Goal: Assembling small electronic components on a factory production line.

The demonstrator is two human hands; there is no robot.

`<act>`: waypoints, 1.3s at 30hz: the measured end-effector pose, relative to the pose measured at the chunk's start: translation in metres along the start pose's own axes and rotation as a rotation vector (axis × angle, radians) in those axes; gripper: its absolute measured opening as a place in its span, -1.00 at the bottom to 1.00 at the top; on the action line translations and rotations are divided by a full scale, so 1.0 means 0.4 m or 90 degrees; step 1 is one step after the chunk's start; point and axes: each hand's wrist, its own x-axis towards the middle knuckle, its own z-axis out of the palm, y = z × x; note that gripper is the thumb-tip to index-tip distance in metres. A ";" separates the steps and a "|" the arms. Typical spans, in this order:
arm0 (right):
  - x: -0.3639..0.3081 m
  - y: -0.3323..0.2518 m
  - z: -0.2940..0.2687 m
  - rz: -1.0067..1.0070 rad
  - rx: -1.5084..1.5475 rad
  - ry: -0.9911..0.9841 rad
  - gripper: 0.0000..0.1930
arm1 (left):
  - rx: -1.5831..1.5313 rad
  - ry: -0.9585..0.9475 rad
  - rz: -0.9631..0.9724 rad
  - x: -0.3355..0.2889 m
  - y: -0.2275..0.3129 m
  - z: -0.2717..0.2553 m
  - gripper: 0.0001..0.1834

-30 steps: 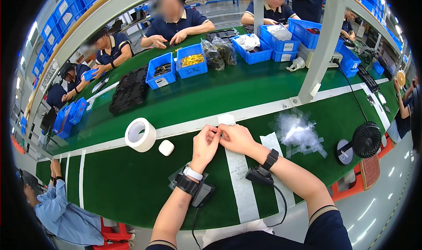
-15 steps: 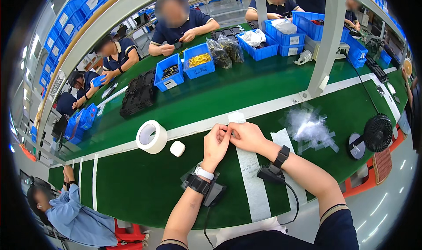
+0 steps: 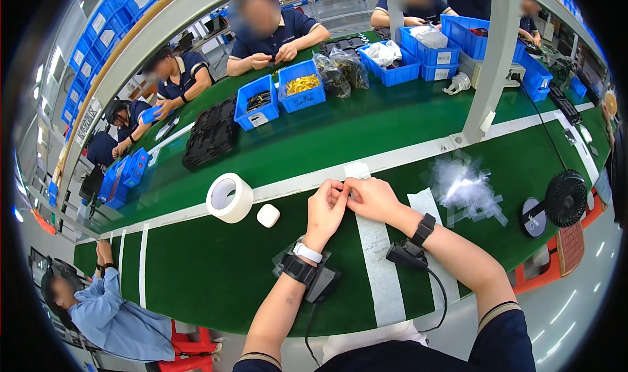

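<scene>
My left hand (image 3: 324, 208) and my right hand (image 3: 374, 199) meet at the fingertips, both closed in a pinch. Whatever lies between the fingers is too small or hidden to make out. Beneath them a white tape strip (image 3: 379, 267) runs down the green table (image 3: 216, 267), and its far end shows beyond my fingers. A second, shorter white strip (image 3: 424, 205) lies to the right of my right wrist. Left of my left hand stand a wide roll of white tape (image 3: 241, 205) and a small rounded white case (image 3: 268, 215).
A pile of clear film pieces (image 3: 463, 187) lies on the right, near a black fan (image 3: 565, 198). Beyond the white line a metal post (image 3: 492, 64) rises from the table. Blue bins (image 3: 302, 101) and black trays (image 3: 208, 136) stand farther back. Several co-workers sit around.
The view has shifted slightly, so the scene sits a little farther right. My hands keep the same pinch at the strip's far end. The co-worker opposite has brought both hands closer together.
</scene>
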 end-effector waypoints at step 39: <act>-0.005 0.002 0.011 -0.003 0.006 0.010 -0.84 | -0.005 -0.021 -0.006 -0.002 -0.010 -0.006 -0.91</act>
